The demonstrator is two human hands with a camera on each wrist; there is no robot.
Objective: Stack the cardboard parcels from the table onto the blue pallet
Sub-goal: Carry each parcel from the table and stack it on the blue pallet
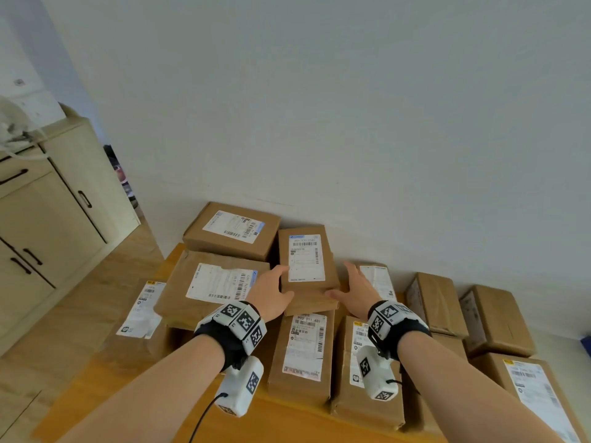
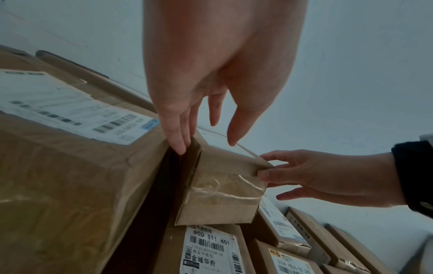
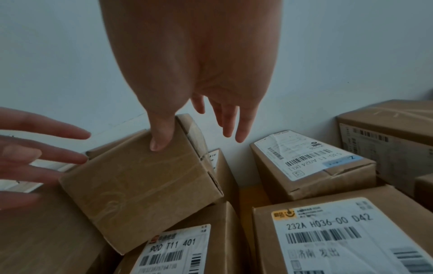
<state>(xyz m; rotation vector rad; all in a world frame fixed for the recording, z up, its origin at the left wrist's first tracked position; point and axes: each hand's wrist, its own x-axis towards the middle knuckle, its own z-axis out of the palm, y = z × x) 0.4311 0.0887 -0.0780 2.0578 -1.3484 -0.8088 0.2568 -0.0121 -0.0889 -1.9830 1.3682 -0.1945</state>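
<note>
A small cardboard parcel (image 1: 307, 270) with a white label lies on top of other parcels at the middle of the wooden table (image 1: 287, 423). My left hand (image 1: 281, 282) is at its left side. In the left wrist view the straight fingers (image 2: 180, 146) touch the parcel's (image 2: 222, 194) left edge, and the thumb hovers over the top. My right hand (image 1: 343, 281) is at its right side. In the right wrist view the thumb rests on the parcel's (image 3: 140, 185) taped near end. The other right fingers (image 3: 239, 133) hang straight, clear of the box.
Several more labelled parcels crowd the table: a big one (image 1: 211, 286) to the left, the "900 T11 401" one (image 1: 303, 350) underneath, and others to the right (image 1: 499, 318). The wall stands close behind. A cream cabinet (image 1: 48, 219) is at left. A sliver of blue (image 1: 587, 345) shows at the right edge.
</note>
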